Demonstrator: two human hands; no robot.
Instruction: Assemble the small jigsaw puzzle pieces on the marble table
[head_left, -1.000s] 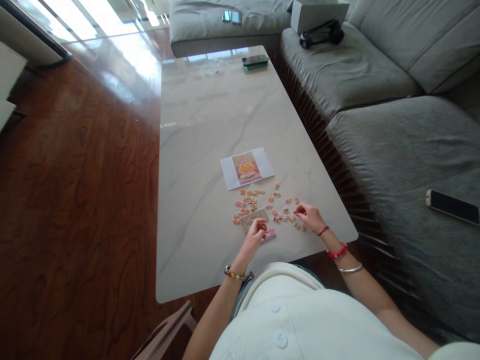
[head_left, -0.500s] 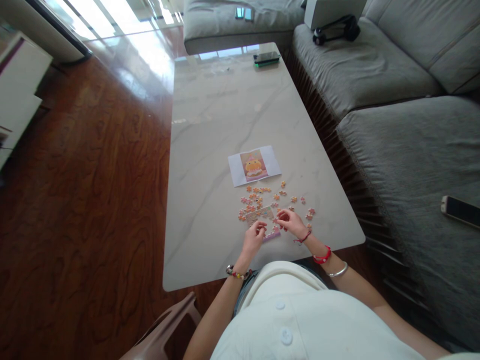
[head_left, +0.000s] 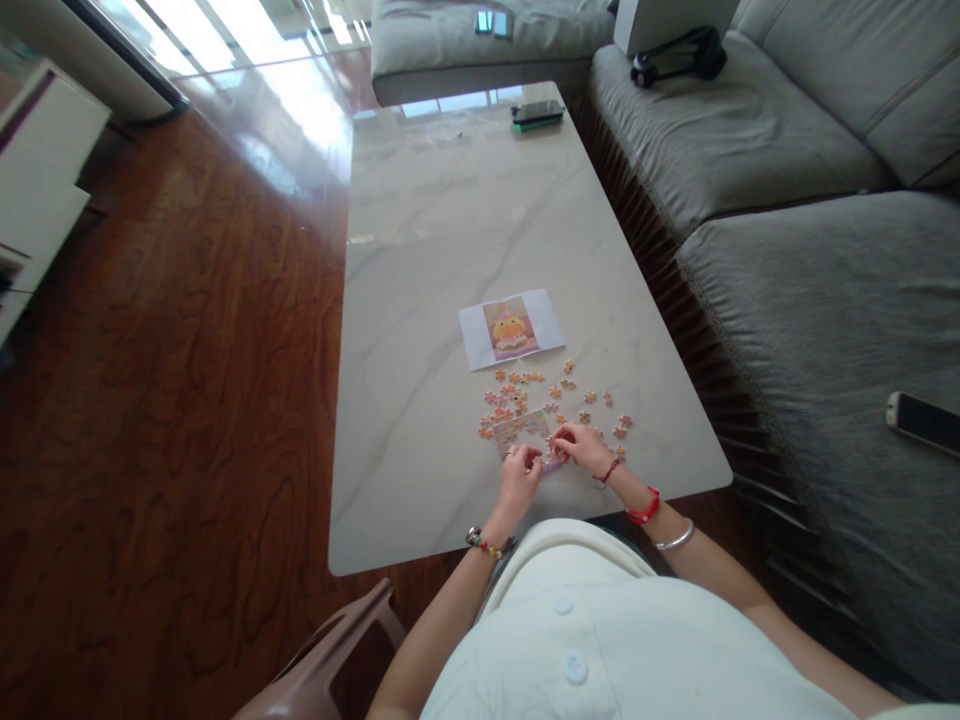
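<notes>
A partly joined puzzle block (head_left: 527, 430) lies near the front of the marble table (head_left: 420, 300). Both hands meet at its near edge. My left hand (head_left: 519, 473) has its fingers curled on that edge. My right hand (head_left: 586, 447) pinches a small puzzle piece against the block from the right. Several loose orange and pink pieces (head_left: 555, 395) lie scattered just beyond and to the right. A printed reference picture (head_left: 511, 328) on white paper sits farther back.
A grey sofa (head_left: 787, 260) runs along the table's right side, with a phone (head_left: 922, 422) on its seat. A dark phone (head_left: 537, 112) lies at the table's far end. Headphones (head_left: 675, 58) rest on the far cushion. A brown chair arm (head_left: 330, 660) is at bottom left.
My right hand has come leftward from the loose pieces to the puzzle block, carrying a piece. My left hand has stayed at the block.
</notes>
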